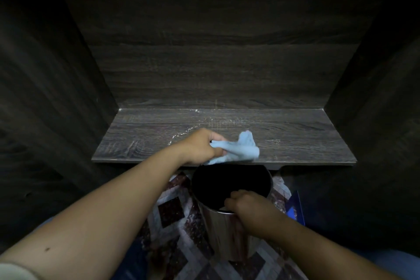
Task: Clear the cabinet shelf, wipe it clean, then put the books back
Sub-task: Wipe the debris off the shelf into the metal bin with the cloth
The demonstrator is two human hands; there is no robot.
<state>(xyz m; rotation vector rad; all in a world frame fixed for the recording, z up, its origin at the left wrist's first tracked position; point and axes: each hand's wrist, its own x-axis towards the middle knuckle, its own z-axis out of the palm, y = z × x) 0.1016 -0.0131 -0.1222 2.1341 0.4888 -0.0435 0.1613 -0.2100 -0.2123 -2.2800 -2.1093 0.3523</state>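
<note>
Bin: we see a shiny metal bin (223, 234), round and open-topped, just below the front edge of the shelf (295, 138), with its far rim tucked under that edge.
Bin contents: the inside is black with shadow, so we cannot tell what lies in it.
Bin support: we cannot tell whether it stands on the floor or is lifted.
Right hand: our right hand (247, 207) grips the near rim of the bin, with the fingers curled over the lip.
Left hand: our left hand (200, 146) is at the shelf's front edge, fingers closed round one end of the cloth (238, 150).
Cloth: light blue and crumpled, it lies on the shelf at the front edge, directly above the bin's mouth.
Shelf: a dark wood-grain board with pale specks (195, 111) in a thin trail from the back corner line toward the left hand.
Cabinet: the back panel (216, 63) and both side walls are the same dark wood, dimly lit.
Floor: patterned tiles (170, 211) in dark red and pale grey diamonds show beneath the bin.
Beside the bin: a blue object (294, 208) stands at the right; we cannot tell what it is.
</note>
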